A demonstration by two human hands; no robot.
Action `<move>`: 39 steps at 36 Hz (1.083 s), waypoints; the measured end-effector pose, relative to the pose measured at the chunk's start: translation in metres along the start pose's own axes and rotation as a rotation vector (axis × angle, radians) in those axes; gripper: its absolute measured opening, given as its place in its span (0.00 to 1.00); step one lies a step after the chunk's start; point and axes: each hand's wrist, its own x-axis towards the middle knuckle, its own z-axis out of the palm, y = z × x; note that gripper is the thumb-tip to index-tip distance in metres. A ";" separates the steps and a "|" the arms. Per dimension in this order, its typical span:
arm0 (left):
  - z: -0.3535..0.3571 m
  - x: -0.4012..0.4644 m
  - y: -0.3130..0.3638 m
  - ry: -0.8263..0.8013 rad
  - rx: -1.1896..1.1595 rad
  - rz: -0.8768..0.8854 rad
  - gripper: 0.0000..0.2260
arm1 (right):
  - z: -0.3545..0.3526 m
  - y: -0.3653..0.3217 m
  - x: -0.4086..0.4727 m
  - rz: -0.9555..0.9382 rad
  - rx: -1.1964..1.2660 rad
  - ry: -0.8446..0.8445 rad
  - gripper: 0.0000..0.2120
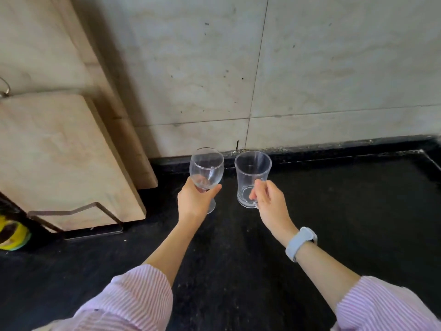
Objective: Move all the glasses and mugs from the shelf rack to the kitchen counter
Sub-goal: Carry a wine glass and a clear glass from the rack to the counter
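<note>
My left hand (194, 200) grips a clear wine glass (206, 167) under its bowl, upright, its foot showing just behind my wrist close to the black counter (334, 211). Beside it on the right, my right hand (268, 199) holds a clear glass mug (252, 173) by its handle. The mug stands upright with its base at the counter surface; I cannot tell whether it touches. Both glasses are near the back wall, a small gap between them. The shelf rack is not in view.
Two wooden cutting boards (62, 151) lean in a metal stand (78, 218) on the left. A yellow-green object (12, 235) lies at the far left edge. A tiled wall (310, 80) closes the back of the counter.
</note>
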 end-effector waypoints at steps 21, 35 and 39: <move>0.043 0.049 -0.002 0.056 -0.034 0.034 0.16 | 0.011 0.020 0.045 -0.001 -0.049 0.013 0.13; -0.014 0.015 0.013 -0.008 0.499 0.172 0.22 | -0.019 -0.043 0.031 -0.067 -0.768 0.122 0.19; -0.056 -0.001 0.027 0.041 0.818 0.316 0.21 | -0.013 -0.080 0.022 -0.227 -0.982 0.068 0.22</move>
